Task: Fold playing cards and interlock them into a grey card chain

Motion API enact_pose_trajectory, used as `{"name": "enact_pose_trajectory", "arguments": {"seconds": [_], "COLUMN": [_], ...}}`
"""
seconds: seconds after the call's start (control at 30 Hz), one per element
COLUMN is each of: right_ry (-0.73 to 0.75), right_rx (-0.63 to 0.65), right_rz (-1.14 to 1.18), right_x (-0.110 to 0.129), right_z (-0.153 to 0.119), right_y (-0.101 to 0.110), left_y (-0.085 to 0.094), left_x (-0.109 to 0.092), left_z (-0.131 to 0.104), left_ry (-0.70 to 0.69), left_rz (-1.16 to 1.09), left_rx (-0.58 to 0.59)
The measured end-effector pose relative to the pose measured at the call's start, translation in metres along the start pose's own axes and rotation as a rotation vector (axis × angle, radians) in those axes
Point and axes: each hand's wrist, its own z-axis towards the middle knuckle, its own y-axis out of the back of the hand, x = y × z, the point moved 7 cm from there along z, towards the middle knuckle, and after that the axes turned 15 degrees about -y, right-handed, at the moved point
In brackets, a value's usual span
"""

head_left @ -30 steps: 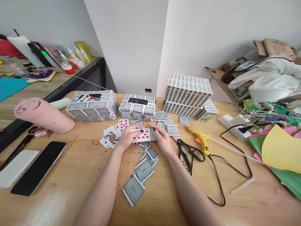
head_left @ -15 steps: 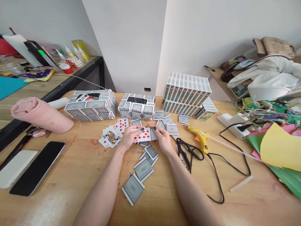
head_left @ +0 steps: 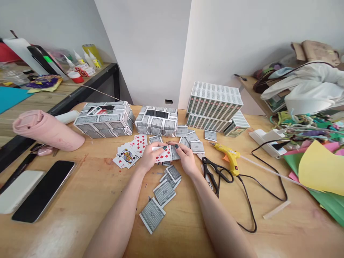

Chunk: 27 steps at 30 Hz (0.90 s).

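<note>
Between my two hands is a playing card (head_left: 164, 156) with red diamonds facing up; its right end shows the grey back pattern, as if folded over. My left hand (head_left: 151, 156) pinches the left end, thumb on top. My right hand (head_left: 186, 157) grips the grey end with its thumb, fingers underneath. Several grey-backed folded cards (head_left: 164, 192) lie in a line toward me, and more folded cards (head_left: 197, 147) sit beyond my right hand. Face-up cards (head_left: 127, 157), among them a queen, are spread left of my left hand.
Two card-covered boxes (head_left: 103, 122) (head_left: 156, 122) stand behind my hands, with stacked card packs (head_left: 213, 104) to their right. Black scissors (head_left: 216, 173), a yellow glue gun (head_left: 228, 157) with its cord, and a power strip (head_left: 268, 141) lie right. A phone (head_left: 44, 190) and pink roll (head_left: 48, 130) lie left.
Almost nothing differs. Both hands keep hold of the card in the same place, and the view has shifted very slightly.
</note>
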Motion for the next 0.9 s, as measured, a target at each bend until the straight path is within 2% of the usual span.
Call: {"name": "enact_pose_trajectory", "arguments": {"seconds": [0.2, 0.4, 0.9], "right_ry": [0.007, -0.001, 0.015], "right_rx": [0.003, -0.005, -0.013], "right_rz": [-0.022, -0.023, -0.041], "right_x": [-0.0019, -0.0024, -0.0008], "right_z": [0.0013, 0.0024, 0.0019], "right_y": [-0.0007, -0.0004, -0.001], "left_y": [-0.0022, -0.0028, -0.0048], "left_x": [-0.0018, -0.0076, -0.0071], "left_z": [0.001, 0.0013, 0.0], "left_ry": [-0.034, -0.109, -0.136], "left_rz": [-0.008, 0.077, 0.081], "left_rx": [0.015, 0.014, 0.033]}}
